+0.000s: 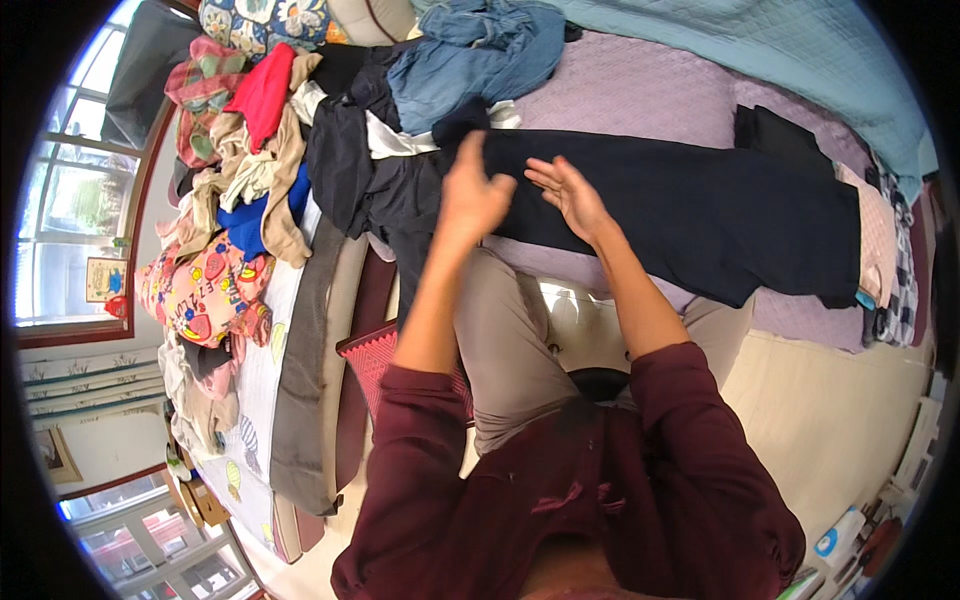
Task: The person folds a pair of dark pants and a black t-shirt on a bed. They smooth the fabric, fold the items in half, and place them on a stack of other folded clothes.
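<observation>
A pair of dark navy trousers lies spread lengthwise over a pale purple quilted cover, legs running to the right. My left hand hovers at the trousers' left end, slightly blurred, with a finger stretched out and the thumb apart; nothing shows in it. Over the trousers, a little to the right, my right hand is open, its fingers extended and palm turned toward the left hand. A bunched dark part of cloth lies just beyond my left hand. Whether either hand touches the fabric is unclear.
Black garments and a blue denim piece are heaped at the left. Beyond them lie a red cloth and a pink patterned garment. Folded clothes are stacked at the far right. A red woven item is beside my left leg.
</observation>
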Tool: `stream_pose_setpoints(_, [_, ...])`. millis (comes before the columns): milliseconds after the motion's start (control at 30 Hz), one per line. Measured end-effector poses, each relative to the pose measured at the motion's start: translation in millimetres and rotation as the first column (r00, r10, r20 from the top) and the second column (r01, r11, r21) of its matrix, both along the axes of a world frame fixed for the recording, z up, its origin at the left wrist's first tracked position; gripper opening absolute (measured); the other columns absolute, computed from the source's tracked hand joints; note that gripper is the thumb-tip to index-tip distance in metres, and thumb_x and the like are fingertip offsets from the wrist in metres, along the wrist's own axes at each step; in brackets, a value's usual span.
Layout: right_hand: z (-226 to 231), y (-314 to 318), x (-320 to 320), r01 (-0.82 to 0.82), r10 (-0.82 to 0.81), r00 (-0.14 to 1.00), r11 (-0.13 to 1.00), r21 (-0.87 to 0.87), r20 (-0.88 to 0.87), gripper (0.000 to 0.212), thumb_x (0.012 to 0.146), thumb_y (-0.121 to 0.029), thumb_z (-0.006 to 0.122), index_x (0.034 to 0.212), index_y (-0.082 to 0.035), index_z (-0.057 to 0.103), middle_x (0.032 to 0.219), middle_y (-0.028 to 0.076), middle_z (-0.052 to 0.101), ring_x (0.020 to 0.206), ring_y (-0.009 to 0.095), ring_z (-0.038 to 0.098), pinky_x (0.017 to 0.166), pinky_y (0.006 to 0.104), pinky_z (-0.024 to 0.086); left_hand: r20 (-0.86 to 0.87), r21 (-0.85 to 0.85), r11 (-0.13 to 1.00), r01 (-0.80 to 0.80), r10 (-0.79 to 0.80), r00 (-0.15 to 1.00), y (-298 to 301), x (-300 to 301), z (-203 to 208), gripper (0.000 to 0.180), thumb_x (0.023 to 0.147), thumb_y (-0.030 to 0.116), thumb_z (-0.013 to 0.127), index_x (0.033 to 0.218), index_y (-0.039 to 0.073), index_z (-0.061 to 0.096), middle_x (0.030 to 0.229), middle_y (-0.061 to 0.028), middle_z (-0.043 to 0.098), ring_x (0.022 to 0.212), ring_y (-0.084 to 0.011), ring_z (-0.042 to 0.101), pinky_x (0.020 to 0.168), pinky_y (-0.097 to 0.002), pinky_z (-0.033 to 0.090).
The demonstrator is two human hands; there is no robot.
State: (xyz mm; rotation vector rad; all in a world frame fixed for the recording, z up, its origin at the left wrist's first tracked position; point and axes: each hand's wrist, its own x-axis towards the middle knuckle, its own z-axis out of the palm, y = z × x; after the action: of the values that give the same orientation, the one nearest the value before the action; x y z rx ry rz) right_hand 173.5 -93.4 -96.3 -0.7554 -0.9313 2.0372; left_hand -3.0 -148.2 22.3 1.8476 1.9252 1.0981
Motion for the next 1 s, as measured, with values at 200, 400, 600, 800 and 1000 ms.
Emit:
stream_pose_setpoints(200, [25, -26, 79, 0.309, -0.343, 0.936, 0.910, -0.276, -0.082, 0.075, 0.096, -0.051, 0.051, 0.145, 0.002, 0.030, 0.139, 0.013, 0.047, 0.124, 0.023, 0.051, 0.106, 0.0390, 0.040, 0.163, -0.158, 0.940, 0.302, -0.277, 0.947, -25, 128, -65, 0.053, 0.076, 0.016, 0.078, 0.124, 0.003, 0.061, 0.093, -0.0179, 0.065, 0.076, -0.0299, 0.064, 0.072, -0.0370, 0.053])
stream_pose_setpoints(400, [-13, -30, 115, 0.311, -0.303, 0.950, 0.935, -0.170, 0.071, 0.071, 0.091, -0.016, 0.068, 0.147, 0.006, 0.028, 0.146, 0.017, 0.041, 0.131, 0.021, 0.044, 0.108, 0.0348, 0.038, -0.252, -0.020, 0.994, 0.105, -0.107, 0.962, -40, 66, -79, 0.042, 0.071, 0.010, 0.077, 0.111, 0.007, 0.065, 0.109, -0.0109, 0.060, 0.104, -0.0311, 0.056, 0.089, -0.0412, 0.049])
stream_pose_setpoints(600, [-11, -47, 97, 0.472, -0.473, 0.858, 0.880, 0.055, 0.202, 0.052, 0.089, -0.005, 0.068, 0.135, 0.006, 0.045, 0.122, 0.018, 0.064, 0.111, 0.019, 0.061, 0.094, 0.0299, 0.048, -0.315, -0.076, 0.995, 0.072, -0.092, 0.945, -57, 16, -69, 0.054, 0.065, 0.006, 0.081, 0.116, 0.008, 0.064, 0.116, -0.0121, 0.054, 0.109, -0.0305, 0.052, 0.094, -0.0401, 0.047])
stream_pose_setpoints(800, [-20, -50, 107, 0.514, -0.677, 0.554, 0.736, 0.440, 0.485, 0.048, 0.082, -0.006, 0.074, 0.125, -0.004, 0.053, 0.109, 0.016, 0.068, 0.087, 0.020, 0.067, 0.077, 0.0306, 0.054, -0.310, -0.111, 0.991, 0.075, -0.106, 0.945, -59, 20, -71, 0.046, 0.072, 0.003, 0.072, 0.117, 0.007, 0.064, 0.114, -0.0119, 0.055, 0.110, -0.0307, 0.053, 0.094, -0.0402, 0.047])
stream_pose_setpoints(1000, [-15, -55, 105, 0.228, -0.726, 0.073, 0.679, 0.697, 0.683, 0.026, 0.076, -0.024, 0.081, 0.087, -0.006, 0.066, 0.092, 0.013, 0.062, 0.084, 0.030, 0.064, 0.072, 0.0443, 0.052, -0.394, -0.091, 0.994, 0.066, -0.097, 0.914, -57, 19, -82, 0.028, 0.076, 0.007, 0.068, 0.104, 0.006, 0.069, 0.103, -0.0102, 0.061, 0.103, -0.0298, 0.058, 0.088, -0.0399, 0.049])
